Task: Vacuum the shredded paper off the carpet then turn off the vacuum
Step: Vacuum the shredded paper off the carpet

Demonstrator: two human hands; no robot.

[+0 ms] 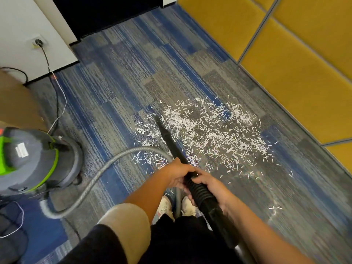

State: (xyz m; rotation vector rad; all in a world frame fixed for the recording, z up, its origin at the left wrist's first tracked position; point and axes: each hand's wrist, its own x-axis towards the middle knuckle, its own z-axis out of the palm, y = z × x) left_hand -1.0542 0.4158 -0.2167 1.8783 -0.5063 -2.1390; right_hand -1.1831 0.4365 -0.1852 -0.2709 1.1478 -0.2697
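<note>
Shredded paper [209, 130] strews open carpet [114, 82] — wand [167, 137] at its left edge.

The vacuum canister [36, 161] is cut off by the left edge — its white label [20, 149] is too small to read. The left hand [178, 175] and right hand [211, 187] cover the middle of the wand [167, 136] — its rear end blurs out at the bottom edge.

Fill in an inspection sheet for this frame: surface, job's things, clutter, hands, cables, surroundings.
Surface: blue-grey carpet, shredded paper scattered mid-floor.
Job's things: vacuum at left; grey hose runs to black nozzle, tip at paper's left edge.
Clutter: brown box, partly seen, at left edge.
Hands: left hand and right hand both grip the nozzle.
Cables: black cord plugged into wall socket; white wire beside it.
Surroundings: yellow panels right, white wall left.
</note>
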